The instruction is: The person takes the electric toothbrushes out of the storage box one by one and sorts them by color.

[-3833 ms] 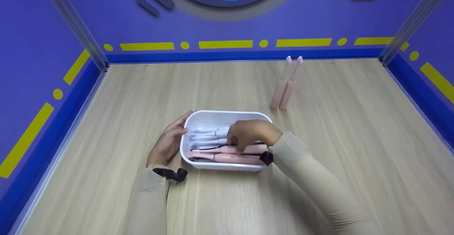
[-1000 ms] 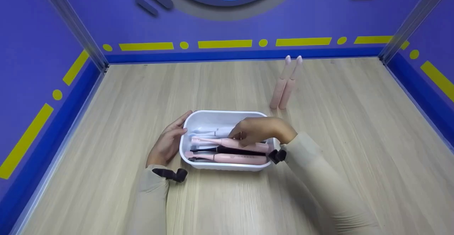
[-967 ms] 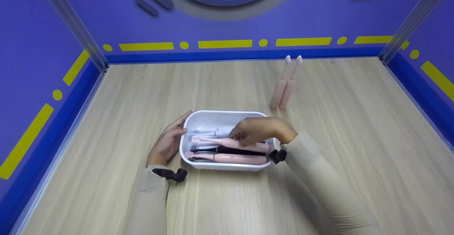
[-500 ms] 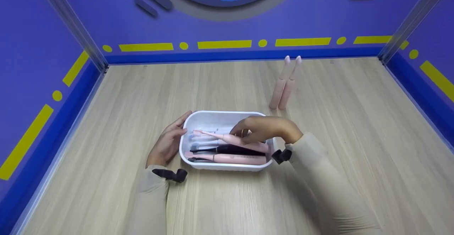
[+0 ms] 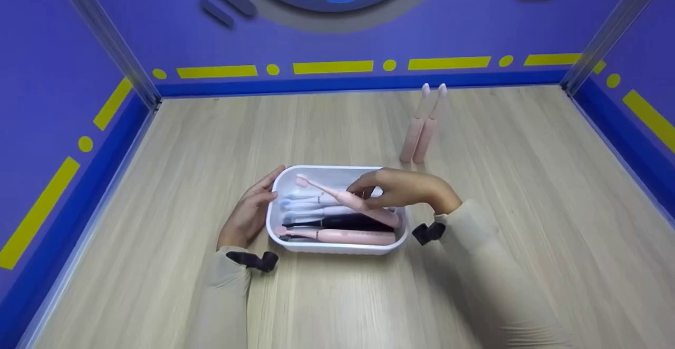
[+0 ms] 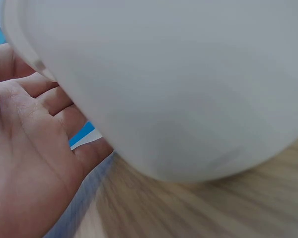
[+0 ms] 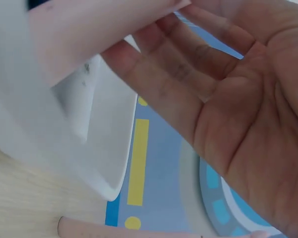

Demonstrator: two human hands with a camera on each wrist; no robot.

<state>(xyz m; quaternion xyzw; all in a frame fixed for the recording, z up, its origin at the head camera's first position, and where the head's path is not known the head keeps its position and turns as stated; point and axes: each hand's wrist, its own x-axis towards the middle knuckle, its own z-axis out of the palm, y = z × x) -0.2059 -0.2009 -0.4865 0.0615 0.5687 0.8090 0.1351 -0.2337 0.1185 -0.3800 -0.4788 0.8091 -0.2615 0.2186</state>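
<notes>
A white plastic bin [image 5: 337, 248] stands on the table, holding several electric toothbrushes. My left hand [image 5: 249, 213] holds the bin's left end, thumb at the rim and fingers along the outer wall. In the left wrist view those fingers [image 6: 59, 106] lie against the bin's side. With its fingertips, my right hand [image 5: 403, 190] pinches a pink electric toothbrush [image 5: 352, 200] by the handle. Its brush head is tilted up at the left while the handle's end stays low in the bin. Below it lie a black toothbrush [image 5: 337, 222], another pink one [image 5: 356, 236] and white ones [image 5: 311, 200].
Two pink electric toothbrushes [image 5: 411, 141] stand upright side by side on the wooden table [image 5: 237, 133], behind and right of the bin. Blue panels [image 5: 337, 43] with yellow marks wall in the table at the back and sides.
My right hand has shifted the pink toothbrush from lying flat among the others to tilted, brush head raised, uncovering the black and white ones. My left hand keeps its place on the bin.
</notes>
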